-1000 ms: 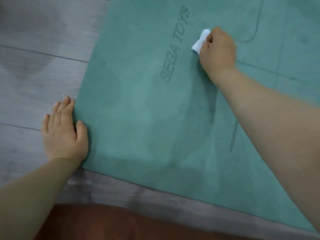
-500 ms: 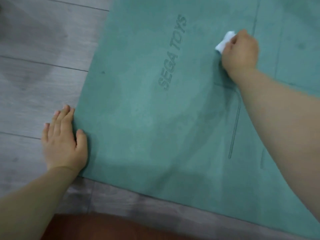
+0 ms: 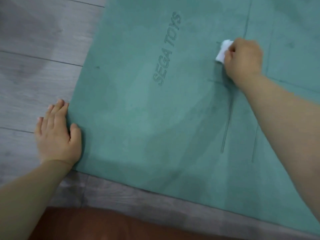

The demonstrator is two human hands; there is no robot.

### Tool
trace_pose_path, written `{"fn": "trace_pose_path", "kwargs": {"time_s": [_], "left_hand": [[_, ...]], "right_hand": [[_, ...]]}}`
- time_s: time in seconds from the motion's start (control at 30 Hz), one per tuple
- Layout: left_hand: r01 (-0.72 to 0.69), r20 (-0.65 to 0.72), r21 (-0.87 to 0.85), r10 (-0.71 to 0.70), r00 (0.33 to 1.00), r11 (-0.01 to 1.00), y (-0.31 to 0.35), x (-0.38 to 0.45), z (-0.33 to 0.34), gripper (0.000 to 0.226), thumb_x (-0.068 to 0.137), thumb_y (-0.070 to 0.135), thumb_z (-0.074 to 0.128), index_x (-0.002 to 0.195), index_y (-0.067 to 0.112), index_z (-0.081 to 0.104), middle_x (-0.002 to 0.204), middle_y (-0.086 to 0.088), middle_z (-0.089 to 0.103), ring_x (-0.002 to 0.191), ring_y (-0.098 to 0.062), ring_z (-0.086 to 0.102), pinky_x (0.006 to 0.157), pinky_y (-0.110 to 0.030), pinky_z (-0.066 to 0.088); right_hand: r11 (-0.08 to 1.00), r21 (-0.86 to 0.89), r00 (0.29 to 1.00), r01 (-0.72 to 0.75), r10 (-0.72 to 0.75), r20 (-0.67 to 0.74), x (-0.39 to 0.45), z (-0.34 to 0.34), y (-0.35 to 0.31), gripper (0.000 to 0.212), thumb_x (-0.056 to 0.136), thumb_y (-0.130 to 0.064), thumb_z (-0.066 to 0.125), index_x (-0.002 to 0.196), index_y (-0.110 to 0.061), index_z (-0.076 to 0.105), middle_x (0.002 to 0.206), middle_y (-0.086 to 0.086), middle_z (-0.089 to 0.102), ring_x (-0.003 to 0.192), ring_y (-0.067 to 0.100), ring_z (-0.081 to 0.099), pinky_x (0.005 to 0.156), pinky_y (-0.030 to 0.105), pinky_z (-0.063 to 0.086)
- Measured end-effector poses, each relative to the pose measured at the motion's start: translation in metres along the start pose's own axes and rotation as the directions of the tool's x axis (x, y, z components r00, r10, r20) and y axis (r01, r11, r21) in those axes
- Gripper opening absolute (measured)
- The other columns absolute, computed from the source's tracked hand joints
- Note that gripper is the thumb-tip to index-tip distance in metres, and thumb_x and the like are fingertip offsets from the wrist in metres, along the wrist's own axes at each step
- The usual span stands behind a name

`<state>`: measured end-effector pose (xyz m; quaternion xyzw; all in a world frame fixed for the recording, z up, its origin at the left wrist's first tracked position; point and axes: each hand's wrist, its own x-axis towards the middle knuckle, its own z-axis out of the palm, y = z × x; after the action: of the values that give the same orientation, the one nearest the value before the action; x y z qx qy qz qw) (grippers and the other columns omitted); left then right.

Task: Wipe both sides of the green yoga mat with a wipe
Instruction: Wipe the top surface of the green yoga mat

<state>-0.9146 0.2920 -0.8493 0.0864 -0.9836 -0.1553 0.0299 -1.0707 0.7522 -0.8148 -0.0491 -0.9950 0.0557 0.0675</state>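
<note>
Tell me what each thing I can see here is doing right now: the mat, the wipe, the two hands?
green yoga mat: unrolled, flat on the floor, printed side up.
wipe: bunched up, pressed on the mat.
right hand: grips the wipe.
left hand: flat at the mat's left edge, thumb on the mat.
wooden floor: under the mat.

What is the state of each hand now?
Left hand: open, flat beside the green yoga mat.
Right hand: closed, gripping the white wipe.
</note>
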Motion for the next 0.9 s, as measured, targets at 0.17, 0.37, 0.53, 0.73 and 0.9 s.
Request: {"fn": "trace_pose_path", "kwargs": {"time_s": [0.17,0.37,0.53,0.73,0.9], "left_hand": [[0.004,0.024,-0.011,-0.004,1.0,1.0,0.003,0.0,-0.003,0.065,0.084,0.03,0.035,0.146,0.015,0.04,0.157,-0.006,0.036,0.147,-0.026,0.026,0.12,-0.039,0.007],[0.002,0.021,-0.019,-0.001,1.0,1.0,0.001,0.0,-0.002,0.066,0.083,0.029,0.036,0.146,0.013,0.041,0.156,-0.007,0.037,0.147,-0.025,0.027,0.12,-0.041,0.009],[-0.004,0.014,-0.01,0.004,1.0,1.0,0.0,0.001,-0.001,0.066,0.083,0.031,0.035,0.146,0.014,0.041,0.157,-0.007,0.037,0.146,-0.025,0.027,0.12,-0.04,0.009],[-0.004,0.028,0.025,0.003,1.0,1.0,0.002,-0.001,0.002,0.064,0.086,0.027,0.033,0.149,0.011,0.037,0.158,-0.009,0.034,0.147,-0.028,0.025,0.12,-0.045,0.009],[-0.086,0.027,0.109,0.084,0.996,0.99,0.027,0.002,-0.008,0.069,0.087,0.023,0.039,0.151,0.0,0.026,0.156,-0.025,0.028,0.143,-0.045,0.026,0.118,-0.057,0.016]], "right_hand": [[0.975,0.159,0.985,0.154,-0.164,0.049,-0.115,-0.002,-0.033,0.015,0.088,-0.02,0.05,0.077,-0.01,0.054,0.077,0.017,0.057,0.072,0.037,0.054,0.064,0.043,0.038],[0.675,0.355,0.599,0.647,-0.738,0.311,-0.28,-0.037,-0.036,0.022,0.091,-0.02,0.047,0.081,-0.016,0.066,0.081,0.003,0.061,0.067,0.026,0.052,0.062,0.035,0.037],[0.832,-0.004,0.832,0.554,-0.553,0.047,-0.088,0.002,-0.018,0.02,0.089,-0.027,0.044,0.083,-0.013,0.057,0.078,0.016,0.06,0.071,0.035,0.056,0.062,0.04,0.037],[0.983,0.163,0.996,-0.084,0.083,0.013,-0.079,-0.002,-0.035,0.014,0.084,-0.018,0.048,0.08,-0.014,0.061,0.084,0.014,0.067,0.08,0.036,0.06,0.069,0.041,0.047],[0.844,0.317,0.754,0.432,-0.531,0.386,-0.291,-0.05,-0.053,0.007,0.082,-0.024,0.058,0.079,-0.02,0.052,0.077,0.002,0.054,0.071,0.028,0.051,0.065,0.038,0.032]]}}
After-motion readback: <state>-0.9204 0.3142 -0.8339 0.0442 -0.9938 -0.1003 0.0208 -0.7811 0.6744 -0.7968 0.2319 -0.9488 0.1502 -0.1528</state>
